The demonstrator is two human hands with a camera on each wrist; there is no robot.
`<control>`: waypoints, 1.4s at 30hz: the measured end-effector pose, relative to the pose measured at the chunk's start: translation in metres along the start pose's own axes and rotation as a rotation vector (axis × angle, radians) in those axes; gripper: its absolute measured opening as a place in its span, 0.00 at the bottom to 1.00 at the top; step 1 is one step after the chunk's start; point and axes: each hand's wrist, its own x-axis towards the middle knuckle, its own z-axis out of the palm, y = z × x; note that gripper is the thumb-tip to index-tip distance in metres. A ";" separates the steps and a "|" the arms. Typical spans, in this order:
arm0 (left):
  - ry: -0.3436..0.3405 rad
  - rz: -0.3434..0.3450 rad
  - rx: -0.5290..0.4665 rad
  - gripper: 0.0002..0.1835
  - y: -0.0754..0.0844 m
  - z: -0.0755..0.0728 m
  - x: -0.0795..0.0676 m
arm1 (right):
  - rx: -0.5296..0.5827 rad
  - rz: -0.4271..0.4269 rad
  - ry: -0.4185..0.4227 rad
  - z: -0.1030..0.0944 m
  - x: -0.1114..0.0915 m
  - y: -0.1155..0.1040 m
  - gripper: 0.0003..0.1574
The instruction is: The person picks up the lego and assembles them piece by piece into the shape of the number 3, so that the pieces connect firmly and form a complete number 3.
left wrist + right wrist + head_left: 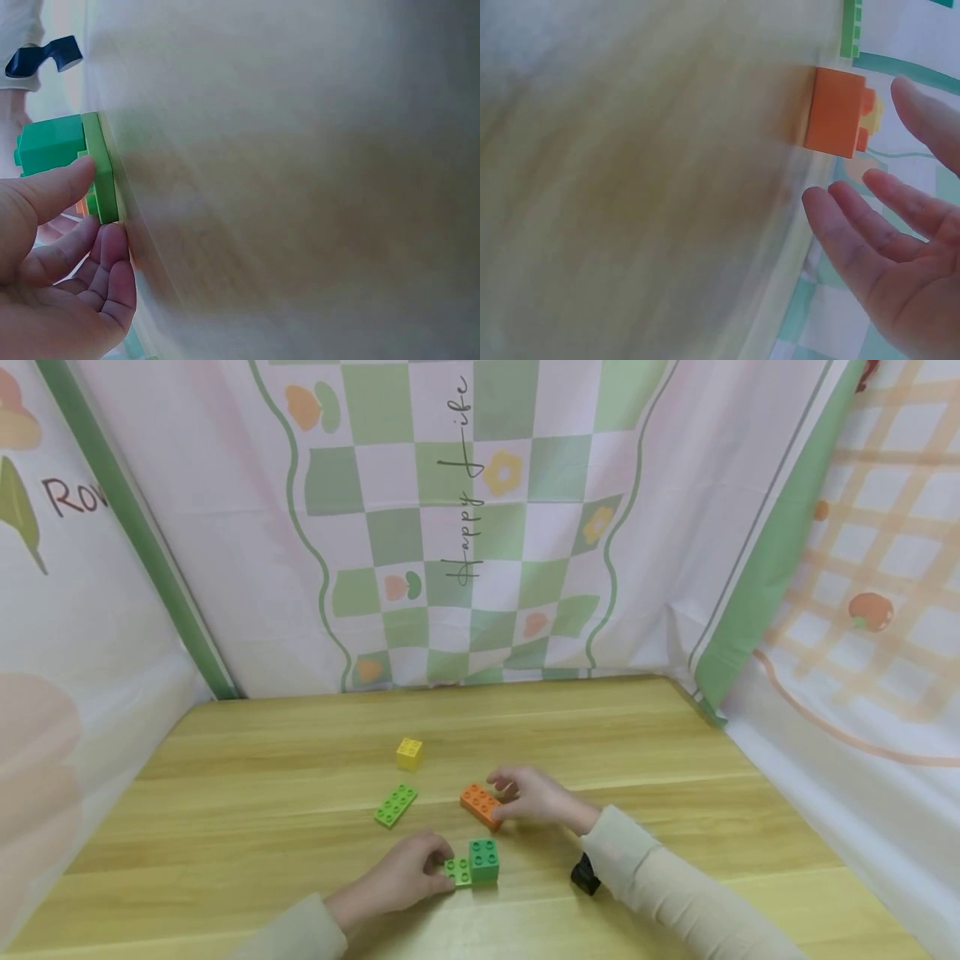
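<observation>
In the head view my left hand (401,872) pinches the left end of a lime green building plate (457,872) on the table. A darker green two-by-two brick (483,862) sits on the plate's right end. The left wrist view has the thumb laid along the plate (103,172), with the fingers at its near end and the green brick (52,142) beyond. My right hand (538,795) hovers beside an orange brick (478,803), thumb and fingers spread. From the right wrist, the orange brick (834,112) stands apart from the fingertips (817,199).
A second lime green plate (395,805) lies left of the orange brick, with a yellow brick (408,753) farther back. A black device (585,875) shows at the right sleeve. Printed curtains (480,527) hang behind and beside the wooden table (247,760).
</observation>
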 end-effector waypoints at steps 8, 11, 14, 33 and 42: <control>-0.001 -0.001 -0.008 0.16 0.000 0.000 0.000 | -0.021 0.056 -0.023 0.004 0.002 -0.001 0.34; -0.002 -0.002 -0.009 0.16 0.000 0.000 0.000 | -0.024 0.072 -0.032 0.004 0.003 -0.002 0.34; -0.004 -0.005 -0.007 0.16 0.000 0.000 0.000 | -0.030 0.078 -0.035 0.005 0.003 -0.003 0.33; -0.005 -0.005 0.004 0.16 0.000 -0.001 0.000 | -0.036 0.106 -0.056 0.006 0.006 -0.003 0.23; -0.006 -0.005 0.001 0.16 0.001 -0.001 0.000 | -0.037 0.076 -0.041 0.002 0.004 -0.002 0.25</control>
